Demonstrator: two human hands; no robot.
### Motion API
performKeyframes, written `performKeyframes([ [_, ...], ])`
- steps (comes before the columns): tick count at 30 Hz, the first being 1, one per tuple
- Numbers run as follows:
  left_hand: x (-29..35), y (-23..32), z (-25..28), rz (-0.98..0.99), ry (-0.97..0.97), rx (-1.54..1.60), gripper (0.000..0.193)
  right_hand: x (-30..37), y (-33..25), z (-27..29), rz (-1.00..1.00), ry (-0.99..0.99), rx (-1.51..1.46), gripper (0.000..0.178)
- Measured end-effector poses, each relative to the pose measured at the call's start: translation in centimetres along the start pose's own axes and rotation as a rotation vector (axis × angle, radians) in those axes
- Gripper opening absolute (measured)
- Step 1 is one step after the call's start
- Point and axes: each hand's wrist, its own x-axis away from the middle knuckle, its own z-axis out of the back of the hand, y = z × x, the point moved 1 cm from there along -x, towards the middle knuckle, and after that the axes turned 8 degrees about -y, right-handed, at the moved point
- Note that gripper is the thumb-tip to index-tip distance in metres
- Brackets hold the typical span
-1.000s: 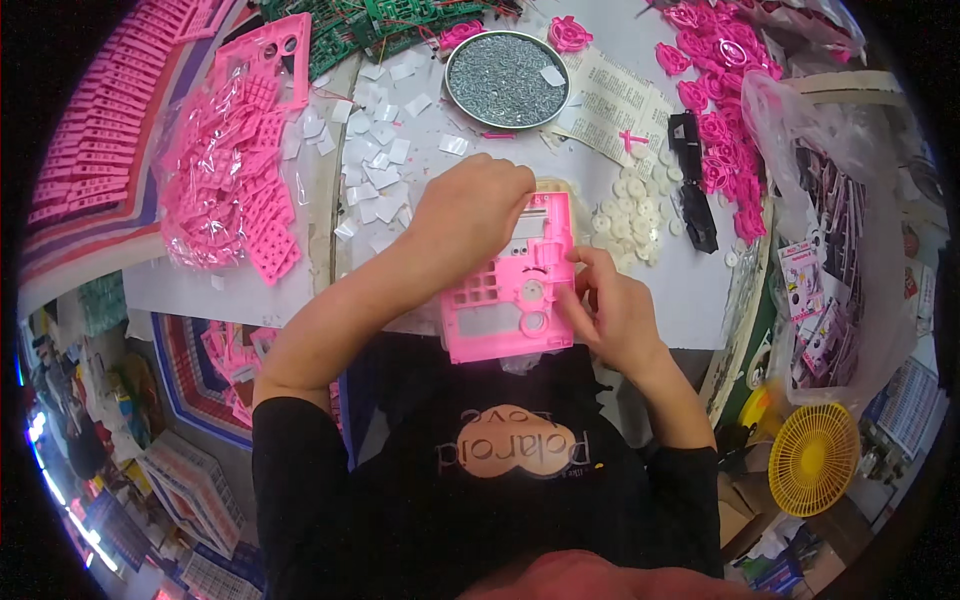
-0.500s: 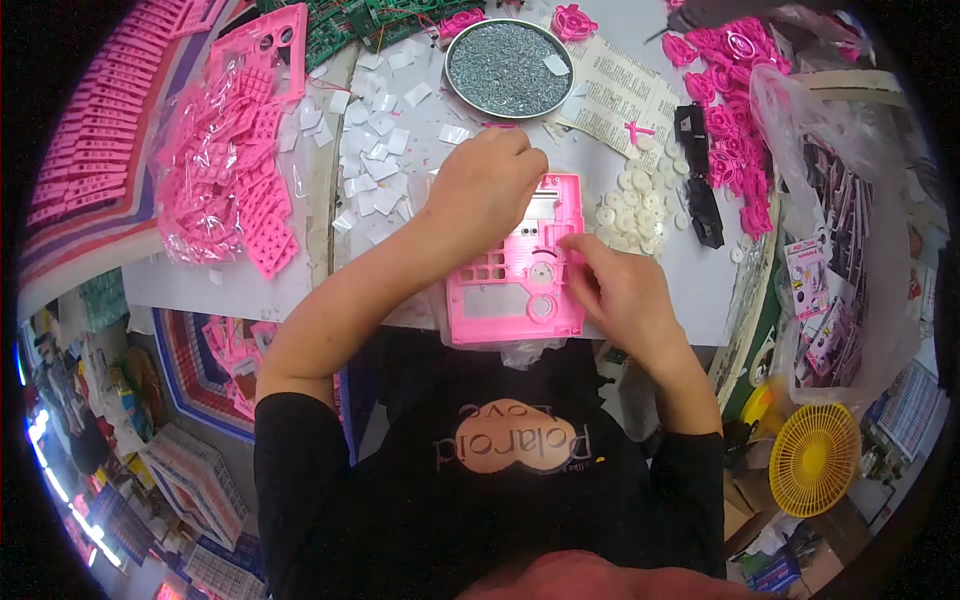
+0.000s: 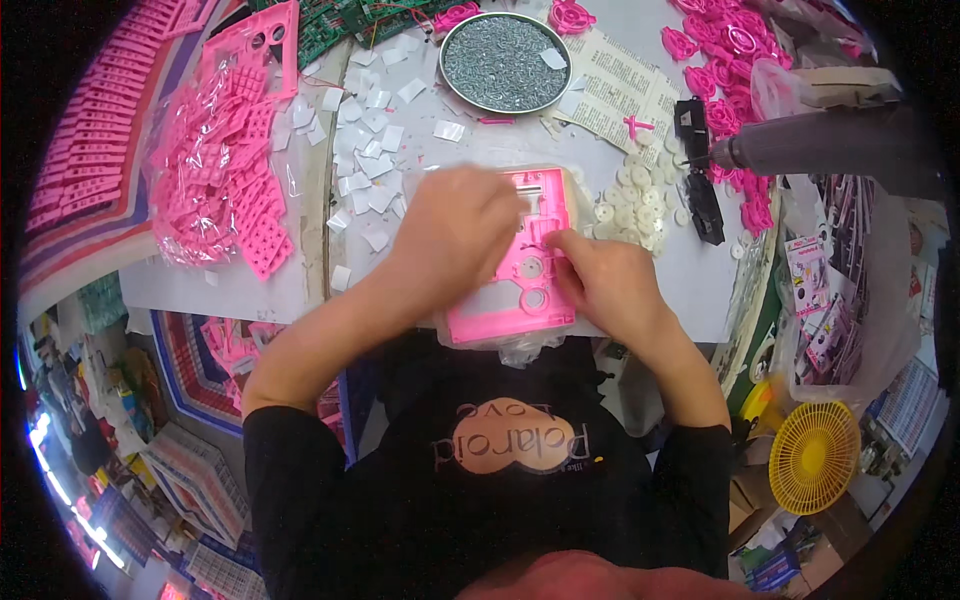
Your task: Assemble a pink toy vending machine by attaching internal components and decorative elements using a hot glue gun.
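A pink plastic housing point(image 3: 515, 324) with round and rectangular cutouts lies at the near edge of the table, on clear plastic film. My right hand point(image 3: 612, 285) grips its right edge, thumb and fingers pressed against the raised parts inside. Over the housing's upper left is my left hand point(image 3: 458, 222), smeared by motion; its fingers are bent, and whether they hold anything is hidden. Beyond the hands stands a round metal dish point(image 3: 505, 65) full of small screws. White plastic wheels point(image 3: 635, 205) are heaped to the right of the housing.
A dark powered screwdriver point(image 3: 800, 150) reaches in from the right, above black plastic parts point(image 3: 703, 170). White paper squares point(image 3: 370, 160) are scattered at left, near bagged pink keypads point(image 3: 215, 170). Green circuit boards point(image 3: 350, 18) lie at the back. A yellow fan point(image 3: 815, 458) stands lower right.
My left hand has come back from near the screw dish, toward me and left, over the housing. The screwdriver has appeared at the right. My right hand keeps its place on the housing.
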Motion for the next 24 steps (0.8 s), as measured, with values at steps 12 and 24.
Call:
performKeyframes([
  [12, 4.0, 3.0, -1.7, -0.170, -0.290, -0.222, 0.041, 0.2, -0.1, -0.1, 0.019, 0.032, -0.018, 0.021],
  [24, 3.6, 5.3, -1.7, -0.067, -0.396, -0.385, 0.050, 0.4, 0.1, -0.2, 0.046, 0.105, -0.120, 0.022],
])
